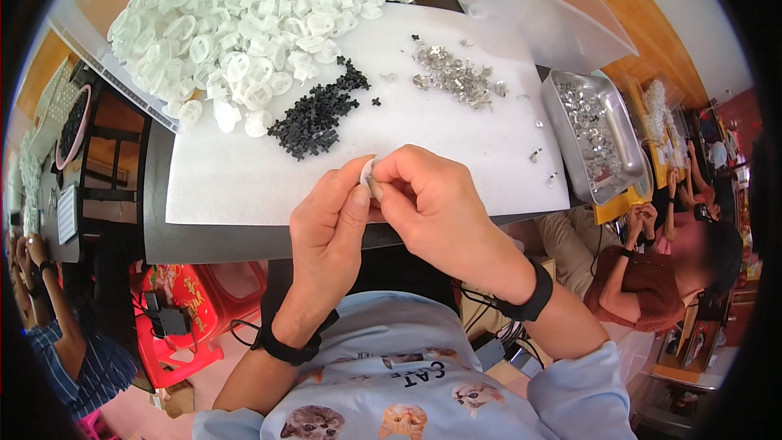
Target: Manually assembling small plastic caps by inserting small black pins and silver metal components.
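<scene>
Above the near edge of a white foam sheet (220,187), my two hands meet fingertip to fingertip. My left hand (330,216) pinches a small round white plastic piece (366,176) between thumb and fingers. Closed on the same piece from the other side is my right hand (436,204); whether its fingertips also hide a smaller part, I cannot tell. Just beyond lies a heap of small black cross-shaped parts (314,118). A large pile of white plastic pieces (244,24) spreads across the far left. Small silvery metal clips (456,73) are scattered at the far right of the sheet.
A metal tray (562,114) with more clips stands at the table's right. Behind it leans a clear plastic bin (562,12). A red stool (204,301) stands below left. Other people sit working at both sides, one in a brown top (635,285) at right.
</scene>
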`<act>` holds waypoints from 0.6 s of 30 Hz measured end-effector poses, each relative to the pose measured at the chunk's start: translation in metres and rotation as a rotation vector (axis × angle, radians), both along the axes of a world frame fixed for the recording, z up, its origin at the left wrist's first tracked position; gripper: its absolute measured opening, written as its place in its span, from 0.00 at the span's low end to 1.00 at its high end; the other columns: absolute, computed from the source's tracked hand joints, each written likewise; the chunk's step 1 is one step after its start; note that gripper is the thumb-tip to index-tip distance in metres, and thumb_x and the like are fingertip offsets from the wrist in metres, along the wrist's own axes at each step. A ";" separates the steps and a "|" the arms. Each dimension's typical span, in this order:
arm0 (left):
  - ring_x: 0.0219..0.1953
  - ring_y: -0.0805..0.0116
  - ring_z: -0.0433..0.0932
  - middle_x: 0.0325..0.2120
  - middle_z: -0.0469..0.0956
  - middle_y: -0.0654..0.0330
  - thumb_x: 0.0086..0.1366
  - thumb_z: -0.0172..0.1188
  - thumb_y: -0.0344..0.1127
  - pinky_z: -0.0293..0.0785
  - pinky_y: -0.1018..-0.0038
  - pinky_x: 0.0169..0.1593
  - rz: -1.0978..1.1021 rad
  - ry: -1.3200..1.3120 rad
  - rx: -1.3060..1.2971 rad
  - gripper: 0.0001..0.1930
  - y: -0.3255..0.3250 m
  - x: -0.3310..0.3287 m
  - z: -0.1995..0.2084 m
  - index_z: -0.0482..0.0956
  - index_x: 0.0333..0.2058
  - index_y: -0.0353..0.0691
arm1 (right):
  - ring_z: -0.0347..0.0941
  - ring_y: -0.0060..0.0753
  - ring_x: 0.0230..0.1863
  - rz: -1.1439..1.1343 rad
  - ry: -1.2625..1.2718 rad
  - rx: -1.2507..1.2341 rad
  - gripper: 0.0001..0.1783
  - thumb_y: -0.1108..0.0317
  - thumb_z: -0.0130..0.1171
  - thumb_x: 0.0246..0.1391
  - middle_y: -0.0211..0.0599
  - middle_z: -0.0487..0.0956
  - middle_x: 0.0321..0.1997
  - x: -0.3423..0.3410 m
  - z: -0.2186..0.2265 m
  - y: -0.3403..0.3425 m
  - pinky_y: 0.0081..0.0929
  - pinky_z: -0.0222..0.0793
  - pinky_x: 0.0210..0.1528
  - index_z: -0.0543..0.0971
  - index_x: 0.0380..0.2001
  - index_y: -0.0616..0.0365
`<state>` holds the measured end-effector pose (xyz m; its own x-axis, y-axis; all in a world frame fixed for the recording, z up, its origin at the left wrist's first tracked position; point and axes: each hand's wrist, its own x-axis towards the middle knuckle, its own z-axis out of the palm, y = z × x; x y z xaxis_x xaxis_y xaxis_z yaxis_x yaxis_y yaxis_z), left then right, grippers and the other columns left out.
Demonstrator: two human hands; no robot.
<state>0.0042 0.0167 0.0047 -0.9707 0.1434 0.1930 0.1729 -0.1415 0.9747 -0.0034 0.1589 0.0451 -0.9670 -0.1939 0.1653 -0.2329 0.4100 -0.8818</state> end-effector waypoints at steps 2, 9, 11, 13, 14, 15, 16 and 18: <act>0.38 0.74 0.76 0.38 0.74 0.58 0.69 0.46 0.25 0.77 0.78 0.42 -0.001 -0.025 0.029 0.14 0.000 0.001 0.001 0.72 0.50 0.30 | 0.72 0.50 0.28 -0.013 0.098 0.014 0.03 0.76 0.52 0.52 0.47 0.74 0.27 0.000 0.000 -0.002 0.39 0.68 0.30 0.71 0.29 0.65; 0.40 0.72 0.77 0.40 0.74 0.57 0.70 0.45 0.27 0.78 0.76 0.44 -0.045 -0.116 0.174 0.14 0.001 0.001 0.002 0.72 0.51 0.29 | 0.72 0.51 0.28 0.025 0.058 -0.037 0.03 0.76 0.52 0.52 0.48 0.74 0.27 -0.002 0.000 0.003 0.39 0.68 0.29 0.70 0.28 0.66; 0.40 0.72 0.77 0.40 0.74 0.58 0.70 0.45 0.27 0.78 0.77 0.44 -0.044 -0.111 0.178 0.14 0.001 0.001 0.003 0.72 0.51 0.29 | 0.72 0.51 0.28 0.024 0.057 -0.014 0.03 0.76 0.52 0.52 0.48 0.74 0.27 -0.002 0.002 0.003 0.39 0.68 0.29 0.70 0.28 0.66; 0.40 0.72 0.77 0.40 0.74 0.58 0.70 0.45 0.27 0.78 0.77 0.44 -0.042 -0.105 0.182 0.14 -0.001 0.001 0.003 0.72 0.51 0.29 | 0.72 0.52 0.28 0.024 0.012 -0.001 0.03 0.76 0.52 0.52 0.49 0.74 0.27 -0.002 0.003 0.002 0.39 0.67 0.29 0.69 0.28 0.65; 0.39 0.72 0.78 0.41 0.75 0.57 0.70 0.45 0.28 0.78 0.77 0.40 -0.048 -0.090 0.110 0.15 -0.002 0.002 0.002 0.71 0.51 0.29 | 0.72 0.52 0.28 0.024 0.014 0.001 0.03 0.76 0.52 0.52 0.49 0.74 0.27 -0.002 0.003 0.002 0.39 0.67 0.29 0.69 0.28 0.65; 0.38 0.73 0.79 0.42 0.76 0.57 0.71 0.44 0.29 0.78 0.78 0.36 -0.055 -0.075 0.037 0.15 -0.002 0.002 0.002 0.71 0.52 0.28 | 0.72 0.52 0.28 0.027 -0.008 -0.022 0.03 0.76 0.51 0.52 0.49 0.74 0.27 -0.002 0.003 0.002 0.40 0.67 0.29 0.69 0.28 0.65; 0.38 0.73 0.79 0.42 0.76 0.57 0.71 0.44 0.29 0.78 0.78 0.36 -0.056 -0.073 0.039 0.15 -0.002 0.000 0.002 0.71 0.52 0.28 | 0.72 0.53 0.27 0.030 -0.031 -0.044 0.03 0.76 0.51 0.53 0.50 0.74 0.27 -0.003 0.003 0.003 0.40 0.67 0.29 0.68 0.28 0.65; 0.36 0.72 0.79 0.39 0.77 0.58 0.71 0.44 0.29 0.77 0.79 0.30 -0.050 -0.024 -0.019 0.15 -0.003 0.000 0.001 0.71 0.52 0.29 | 0.72 0.54 0.27 0.034 -0.040 -0.025 0.03 0.76 0.51 0.53 0.50 0.74 0.26 -0.004 0.005 0.003 0.41 0.67 0.29 0.68 0.29 0.65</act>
